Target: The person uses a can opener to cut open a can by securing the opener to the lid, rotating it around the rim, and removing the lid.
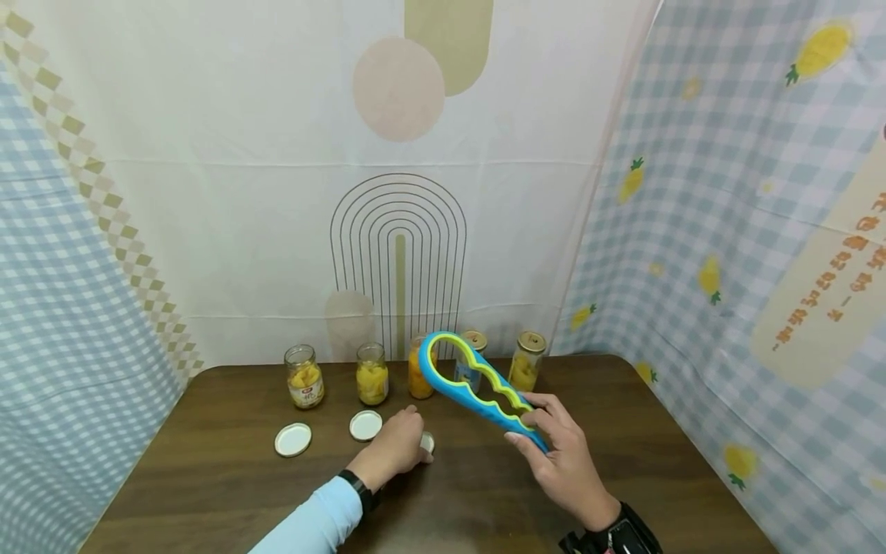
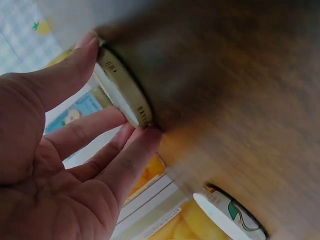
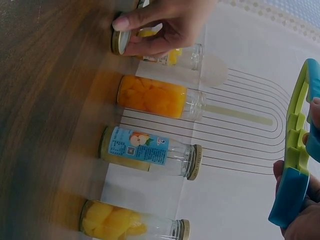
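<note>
My left hand (image 1: 398, 442) pinches a round jar lid (image 2: 126, 90) by its rim, white inside up, low at the tabletop. Behind that hand stands a lidless jar of orange fruit pieces (image 3: 152, 96). With my right hand (image 1: 564, 462) I grip the tail end of a blue and green jar opener (image 1: 477, 402), its wide loop pointing up and left, raised in front of the jars. Past the opener are a blue-labelled jar (image 3: 140, 146) and a jar of yellow fruit (image 1: 524, 371), both with gold lids on.
Two lidless jars of yellow fruit, a left one (image 1: 306, 385) and a middle one (image 1: 372, 381), stand along the back of the brown table (image 1: 208, 477). Before them lie a left lid (image 1: 293, 440) and another lid (image 1: 365, 425). A printed cloth (image 1: 263, 231) hangs behind.
</note>
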The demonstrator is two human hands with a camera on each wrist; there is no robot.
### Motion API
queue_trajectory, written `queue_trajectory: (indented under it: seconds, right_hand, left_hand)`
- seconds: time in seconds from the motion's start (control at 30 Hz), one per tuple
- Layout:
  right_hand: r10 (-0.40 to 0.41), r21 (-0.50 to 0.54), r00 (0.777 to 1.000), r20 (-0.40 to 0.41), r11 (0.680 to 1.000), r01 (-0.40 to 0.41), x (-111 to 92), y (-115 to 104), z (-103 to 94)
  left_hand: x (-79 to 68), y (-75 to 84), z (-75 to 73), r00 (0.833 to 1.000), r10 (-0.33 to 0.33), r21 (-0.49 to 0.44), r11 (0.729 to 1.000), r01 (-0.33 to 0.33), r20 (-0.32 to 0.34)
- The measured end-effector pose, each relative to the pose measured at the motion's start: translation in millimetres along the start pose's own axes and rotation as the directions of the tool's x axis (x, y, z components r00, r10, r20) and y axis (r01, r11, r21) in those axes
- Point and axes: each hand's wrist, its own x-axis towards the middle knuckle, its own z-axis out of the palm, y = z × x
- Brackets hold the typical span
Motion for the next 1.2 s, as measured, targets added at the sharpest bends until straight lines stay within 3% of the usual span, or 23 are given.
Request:
queue_trajectory:
  seconds: [0.17,0.3,0.47,0.77,0.93,1.2]
  right_hand:
    - [0.000,-0.003,1.000,-0.009,1.000,0.000,0.3,0.9,0.9]
    - [-0.005,-0.006,1.000,-0.007,1.000,0.005,0.5,0.8,1.4]
    - [-0.010,-0.003,1.000,-0.004,1.000,0.010,0.6,0.0,-0.2]
    - [0.008,-0.017,1.000,-0.019,1.000,-0.009,4.0,-0.1,-7.8]
    - [0.012,-0.025,1.000,-0.017,1.000,-0.013,2.5,-0.5,-7.7]
    - [0.040,-0.042,0.999,0.000,0.998,-0.040,1.2,-1.3,-9.3]
  left_hand:
    - [32.4,-26.0,29.7,0.998,0.014,0.000,1.000,-0.014,-0.057]
    - [43.9,-30.6,33.9,0.997,-0.006,-0.005,1.000,0.005,-0.079]
    - [45.7,-28.5,29.8,0.997,-0.042,-0.035,0.999,0.040,-0.058]
    - [57.2,-33.2,36.4,1.000,-0.023,-0.048,0.999,0.023,-0.008]
    - [55.9,-30.3,33.5,0.999,-0.034,-0.042,0.999,0.035,0.037]
    - [50.7,-27.6,26.1,0.998,-0.050,-0.058,0.997,0.052,0.040]
